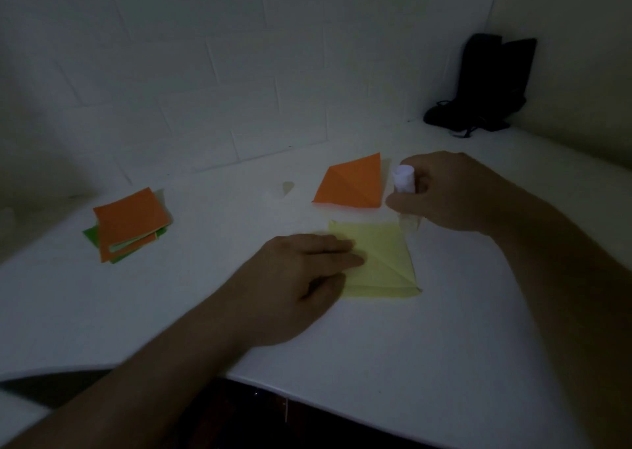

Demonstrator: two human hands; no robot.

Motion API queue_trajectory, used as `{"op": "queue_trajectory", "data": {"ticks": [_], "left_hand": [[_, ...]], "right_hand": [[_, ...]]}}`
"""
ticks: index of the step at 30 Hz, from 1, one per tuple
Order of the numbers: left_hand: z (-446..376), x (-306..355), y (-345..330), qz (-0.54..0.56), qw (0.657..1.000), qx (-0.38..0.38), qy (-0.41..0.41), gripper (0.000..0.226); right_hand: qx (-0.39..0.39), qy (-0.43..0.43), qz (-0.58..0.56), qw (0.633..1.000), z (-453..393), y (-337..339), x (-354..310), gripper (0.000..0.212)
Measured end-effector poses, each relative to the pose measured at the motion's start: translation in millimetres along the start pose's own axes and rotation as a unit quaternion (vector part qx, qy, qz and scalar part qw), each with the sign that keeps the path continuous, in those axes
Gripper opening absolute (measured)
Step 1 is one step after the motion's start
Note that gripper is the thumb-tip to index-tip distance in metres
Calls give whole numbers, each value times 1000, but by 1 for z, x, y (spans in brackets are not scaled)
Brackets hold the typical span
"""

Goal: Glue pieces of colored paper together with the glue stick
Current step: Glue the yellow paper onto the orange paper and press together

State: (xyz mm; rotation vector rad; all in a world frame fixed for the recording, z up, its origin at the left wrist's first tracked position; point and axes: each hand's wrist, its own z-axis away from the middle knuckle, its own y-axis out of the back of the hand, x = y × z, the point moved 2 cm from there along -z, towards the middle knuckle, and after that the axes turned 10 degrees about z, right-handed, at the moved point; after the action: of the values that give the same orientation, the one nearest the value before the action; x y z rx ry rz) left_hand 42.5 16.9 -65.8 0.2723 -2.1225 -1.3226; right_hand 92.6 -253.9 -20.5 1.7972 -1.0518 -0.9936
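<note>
My left hand (301,277) lies flat on the desk (444,346) a little in from its near edge, fingers straight and together, pressing down the left side of a yellow paper square (379,260). The square rests flat on the desk, creased along a diagonal, its right half uncovered. Just beyond it and slightly right, my right hand (455,195) is curled around the glue stick (405,192), gripping it upright with the white end on top and the lower, clear end pointing down at the far right corner of the yellow square; the frame is too blurred there for me to tell whether the tip touches the paper. Just left of that hand lies a folded orange paper (352,183), flat on the desk and just clear of the yellow square's far edge. Well off toward the left side of the desk sits a loose stack of paper (128,224), orange on top with green showing underneath. In the far right corner of the desk, against the wall, stands a dark bag (485,86).
</note>
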Motion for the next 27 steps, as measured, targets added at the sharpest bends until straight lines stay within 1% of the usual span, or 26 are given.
{"op": "queue_trajectory", "data": {"ticks": [1,3,5,6,8,10,12,15,17,21,27], "left_hand": [[0,1,0,0,1000,2,-1,42],[-1,2,1,4,1000,8,-10,46],[-2,4,1,6,1000,8,-21,48],[-2,4,0,1,1000,6,-24,45],[-2,3,-1,-13,1000,-2,-23,42],[-2,3,-1,-20,1000,-8,-23,41],[-2,3,-2,-19,999,-8,-24,41],[-2,3,-1,-18,1000,-6,-23,41],[-1,4,0,-23,999,-9,-21,42],[-1,6,0,-43,999,-11,-9,43],[-1,5,-1,-44,999,-6,-19,43]], "right_hand": [[21,9,7,1000,0,2,-1,24],[88,19,-20,996,-2,7,-5,29],[151,2,-77,985,-4,10,-13,29],[164,-9,-111,980,-5,9,-19,29],[150,-13,-141,978,-5,4,-38,28],[105,-8,-122,987,-4,-5,-55,26],[61,-10,-106,992,-4,-16,-64,30],[29,-23,-106,994,-6,-26,-67,33],[30,-25,-111,993,-6,-28,-67,32],[45,-11,-116,992,-7,-29,-70,39],[37,-12,-125,991,-13,-37,-75,35]]}}
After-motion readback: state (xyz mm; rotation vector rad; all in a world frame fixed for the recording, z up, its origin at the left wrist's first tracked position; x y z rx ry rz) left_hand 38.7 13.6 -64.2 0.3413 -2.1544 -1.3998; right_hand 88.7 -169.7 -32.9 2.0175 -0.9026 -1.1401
